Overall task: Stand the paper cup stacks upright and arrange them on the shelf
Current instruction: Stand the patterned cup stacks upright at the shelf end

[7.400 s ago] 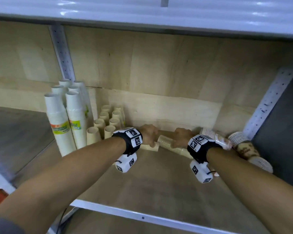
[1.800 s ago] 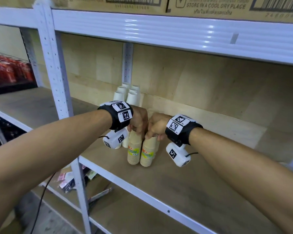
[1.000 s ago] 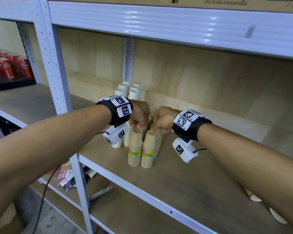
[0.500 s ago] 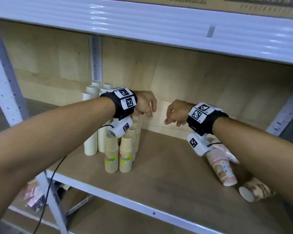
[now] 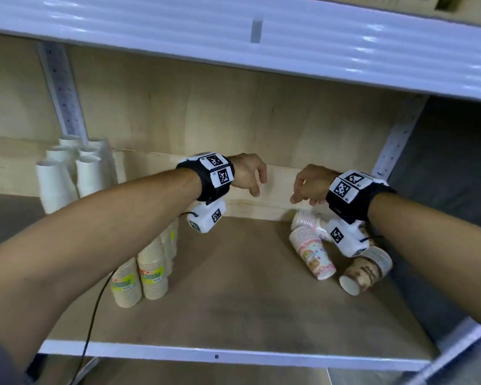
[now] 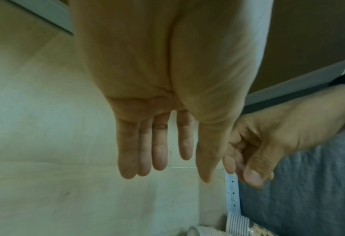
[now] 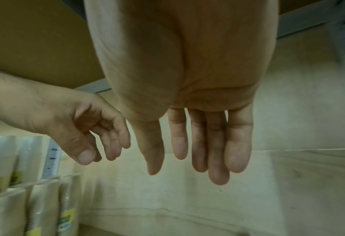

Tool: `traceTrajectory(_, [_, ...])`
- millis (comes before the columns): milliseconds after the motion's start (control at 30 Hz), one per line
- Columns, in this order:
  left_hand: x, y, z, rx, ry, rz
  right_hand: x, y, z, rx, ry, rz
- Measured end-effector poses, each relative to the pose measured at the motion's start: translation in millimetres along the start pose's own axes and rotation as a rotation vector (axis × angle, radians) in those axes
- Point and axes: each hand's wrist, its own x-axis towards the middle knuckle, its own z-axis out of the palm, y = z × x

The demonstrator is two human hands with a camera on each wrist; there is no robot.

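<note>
Hovering above the wooden shelf board (image 5: pixel 233 309), your left hand (image 5: pixel 247 173) and right hand (image 5: pixel 310 183) hang side by side, near each other, holding nothing. Fallen cup stacks lie below and right of your right hand: a pastel-printed stack (image 5: pixel 313 252) on its side, a second pastel stack (image 5: pixel 306 219) behind it, and a brown-printed stack (image 5: pixel 365 270) just beside, partly hidden by the wrist camera. None touches your fingers. Upright kraft cup stacks with green-yellow labels (image 5: pixel 152 273) stand below your left forearm; tall white cup stacks (image 5: pixel 67 173) stand farther left by the back panel. Wrist views: left fingers (image 6: pixel 159 146) extended, loosely together, thumb alongside; right fingers (image 7: pixel 218 143) likewise extended and relaxed. Both palms bare.
</note>
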Motion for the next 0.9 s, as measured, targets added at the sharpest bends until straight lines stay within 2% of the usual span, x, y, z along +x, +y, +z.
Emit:
traceTrajectory(167, [15,30,24,-0.03,-0.035,0.12,-4,45,8,-0.094,0.054,0.043])
traceTrajectory(433, [39,74,80,0.088,-0.125,0.305,-17,105,39,-0.154,-0.065,0.134])
traceTrajectory(567, [51,88,113,0.122,-0.161,0.356,-24,136,61,-0.136,-0.121,0.152])
traceTrajectory(767, [65,100,152,0.135,-0.211,0.411,-35,178,92,-0.079,-0.091,0.244])
traceTrajectory(900, [73,106,170,0.239,-0.202,0.456,-32,190,109,-0.084,-0.117,0.248])
